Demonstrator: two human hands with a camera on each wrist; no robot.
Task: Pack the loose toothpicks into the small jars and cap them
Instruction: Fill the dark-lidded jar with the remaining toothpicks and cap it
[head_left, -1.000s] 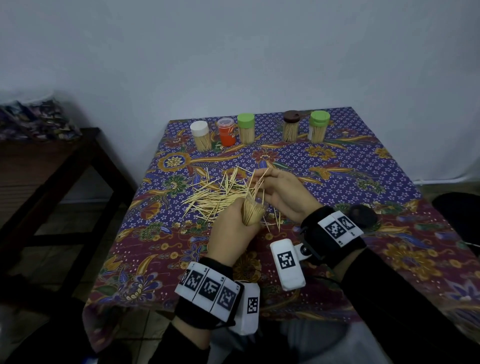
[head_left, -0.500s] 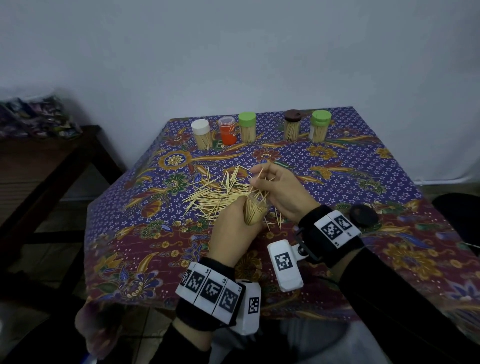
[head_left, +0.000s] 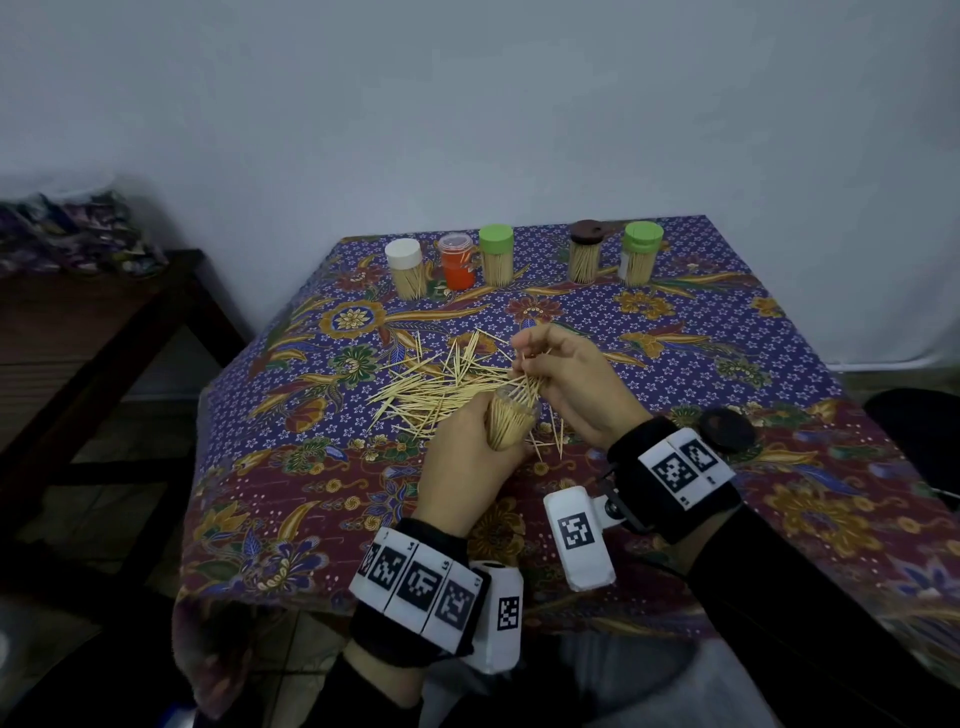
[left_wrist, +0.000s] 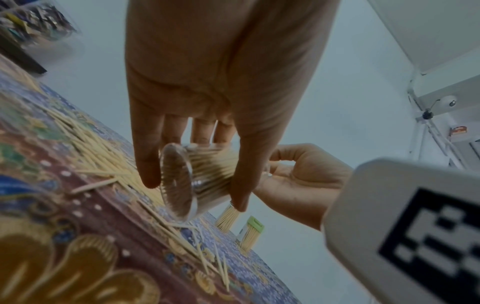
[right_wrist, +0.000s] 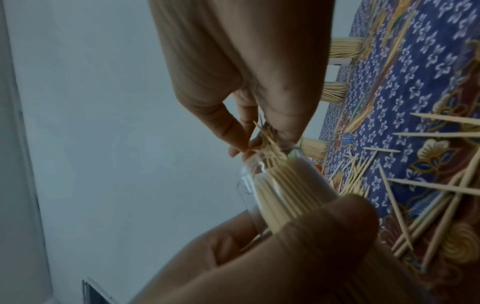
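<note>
My left hand (head_left: 467, 447) grips a small clear jar (head_left: 511, 418) packed with toothpicks, tilted above the table; its ribbed base (left_wrist: 178, 183) faces the left wrist camera. My right hand (head_left: 566, 384) pinches a small bundle of toothpicks (right_wrist: 267, 135) at the jar's open mouth (right_wrist: 259, 164), their lower ends inside it. Loose toothpicks (head_left: 436, 384) lie in a pile on the patterned cloth (head_left: 311, 467) just beyond the hands. A dark round cap (head_left: 727, 428) lies on the cloth to the right of my right wrist.
Several capped jars stand in a row at the table's far edge: white-capped (head_left: 405, 267), orange (head_left: 457, 260), green-capped (head_left: 496, 254), brown-capped (head_left: 584, 252), green-capped (head_left: 641, 252). A dark wooden bench (head_left: 78, 332) stands to the left. A wall rises behind the table.
My right hand has brought its pinched toothpicks down from above the jar into its mouth. The left hand keeps the jar in nearly the same place.
</note>
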